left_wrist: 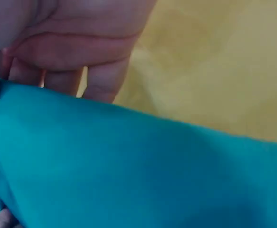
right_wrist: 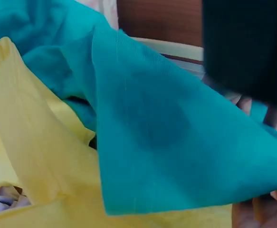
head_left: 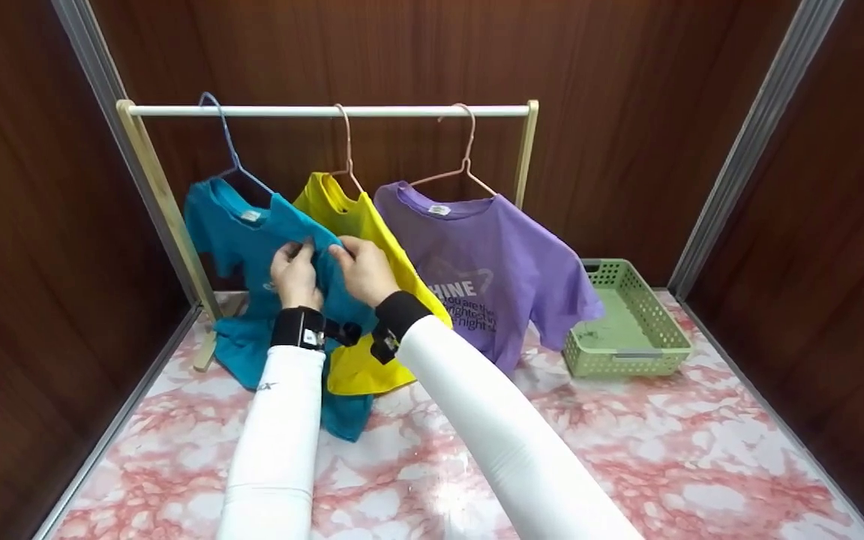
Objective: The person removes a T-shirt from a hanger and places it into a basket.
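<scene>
Brown walls [head_left: 642, 150], marbled tabletop [head_left: 627, 450], held teal shirt [head_left: 256, 255].

One teal shirt [head_left: 248, 244], one yellow shirt [head_left: 364, 375], one purple shirt [head_left: 529, 255]: three in all. One blue hanger [head_left: 236, 160], two pink hangers [head_left: 349, 142], three again. One rack [head_left: 289, 111], with one white rail [head_left: 409, 111] and two wooden posts [head_left: 171, 214]. One green basket [head_left: 623, 366]. One left hand [head_left: 297, 276], one right hand [head_left: 366, 271]: two. Two white sleeves [head_left: 274, 427], two black wrist straps [head_left: 402, 311].
</scene>
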Demonstrator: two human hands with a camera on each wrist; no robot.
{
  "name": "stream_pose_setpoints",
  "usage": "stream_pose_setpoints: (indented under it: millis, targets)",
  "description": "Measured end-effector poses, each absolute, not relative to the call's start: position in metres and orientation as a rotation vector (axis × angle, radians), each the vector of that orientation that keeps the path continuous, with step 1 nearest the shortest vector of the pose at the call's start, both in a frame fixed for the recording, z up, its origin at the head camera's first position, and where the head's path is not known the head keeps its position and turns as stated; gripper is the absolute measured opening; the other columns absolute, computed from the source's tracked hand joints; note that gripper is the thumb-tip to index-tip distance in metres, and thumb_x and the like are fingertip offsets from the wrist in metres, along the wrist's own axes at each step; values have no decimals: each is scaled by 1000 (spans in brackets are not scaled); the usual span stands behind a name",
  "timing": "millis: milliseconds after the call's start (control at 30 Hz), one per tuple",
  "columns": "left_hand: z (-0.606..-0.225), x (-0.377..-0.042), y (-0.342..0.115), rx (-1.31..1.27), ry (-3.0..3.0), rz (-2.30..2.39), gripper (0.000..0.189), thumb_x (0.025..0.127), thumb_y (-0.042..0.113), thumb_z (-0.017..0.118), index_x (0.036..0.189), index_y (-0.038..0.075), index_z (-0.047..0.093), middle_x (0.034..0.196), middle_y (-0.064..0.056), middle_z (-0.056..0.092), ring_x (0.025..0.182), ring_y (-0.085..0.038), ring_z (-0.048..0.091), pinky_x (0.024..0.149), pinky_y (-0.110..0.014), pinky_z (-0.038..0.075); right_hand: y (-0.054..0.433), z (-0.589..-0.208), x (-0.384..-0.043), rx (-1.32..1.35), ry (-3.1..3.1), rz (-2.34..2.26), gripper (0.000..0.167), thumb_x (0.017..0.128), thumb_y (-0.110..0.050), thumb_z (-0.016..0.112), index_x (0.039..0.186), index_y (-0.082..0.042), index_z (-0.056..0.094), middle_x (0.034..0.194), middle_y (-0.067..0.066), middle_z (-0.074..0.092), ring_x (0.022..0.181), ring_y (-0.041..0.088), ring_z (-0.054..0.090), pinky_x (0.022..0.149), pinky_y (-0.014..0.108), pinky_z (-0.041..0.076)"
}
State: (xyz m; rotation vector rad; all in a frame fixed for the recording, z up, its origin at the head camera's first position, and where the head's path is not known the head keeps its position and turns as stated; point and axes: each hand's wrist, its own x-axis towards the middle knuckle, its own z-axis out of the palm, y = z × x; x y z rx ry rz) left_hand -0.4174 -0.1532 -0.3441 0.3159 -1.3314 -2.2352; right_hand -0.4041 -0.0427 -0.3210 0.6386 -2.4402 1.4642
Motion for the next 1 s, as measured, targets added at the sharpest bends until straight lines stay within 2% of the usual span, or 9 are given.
stream_pose_setpoints:
  millis: [67,133,267,400,500,600,767,867,1000]
  targets:
    - [-342,-415,-150,299,-1330,-2208,30,104,12,61,129,-2,53,114,-5,54,113,-20,51,108,-33,44,-38,-323,-404,656,-2397,1475,26,110,-23,50,108,-5,69,86,2,57,83,16,55,74,21,42]
    - [-341,-411,-146,271,-1314,-2185,33,102,11,63,130,-4,52,115,-6,55,112,-19,53,107,-31,46,-32,-324,-402,684,-2342,1494,27,110,-20,49,111,-3,70,88,5,60,85,17,56,76,22,43]
    - [-341,-397,-133,186,-1266,-2158,27,100,9,66,120,-3,53,108,-6,55,102,-16,54,93,-26,47,-15,-327,-393,727,-2195,1545,28,110,-16,48,111,1,70,92,10,64,88,18,56,82,26,46]
    - [-345,-378,-112,91,-1321,-2135,17,100,9,67,110,0,56,101,-3,56,95,-16,53,85,-25,46,15,-331,-380,741,-2037,1571,27,109,-12,48,98,4,66,81,5,54,82,19,51,78,30,46]
    - [-348,-362,-94,-13,-1442,-2109,14,102,8,63,110,-2,58,102,-5,57,97,-18,53,88,-28,45,45,-335,-372,725,-1933,1569,27,108,-8,48,88,5,59,75,0,40,75,17,44,73,28,40]
    - [-351,-344,-78,-171,-1641,-2061,19,104,7,58,117,-7,60,111,-14,61,104,-24,55,96,-33,46,80,-336,-363,648,-1852,1595,25,107,-5,49,87,6,60,76,-1,40,75,14,43,75,25,42]
    - [-357,-317,-64,-534,-1987,-1899,28,106,11,56,128,-6,60,130,-23,63,123,-33,59,108,-44,48,144,-332,-349,368,-1715,1823,22,105,-3,50,90,-3,66,78,-5,48,76,6,46,80,21,45]
    - [-368,-305,-66,-686,-2044,-1692,27,106,12,56,128,-2,62,132,-21,63,125,-34,60,106,-46,50,183,-332,-342,252,-1563,2011,27,106,-2,48,90,-10,67,81,-7,55,80,4,49,82,18,46]
    - [-385,-304,-75,-624,-1886,-1378,19,104,5,58,120,0,64,132,-19,62,125,-33,57,102,-50,49,234,-339,-340,284,-1354,2168,34,108,-7,46,78,-12,59,74,-7,51,72,5,48,67,18,42]
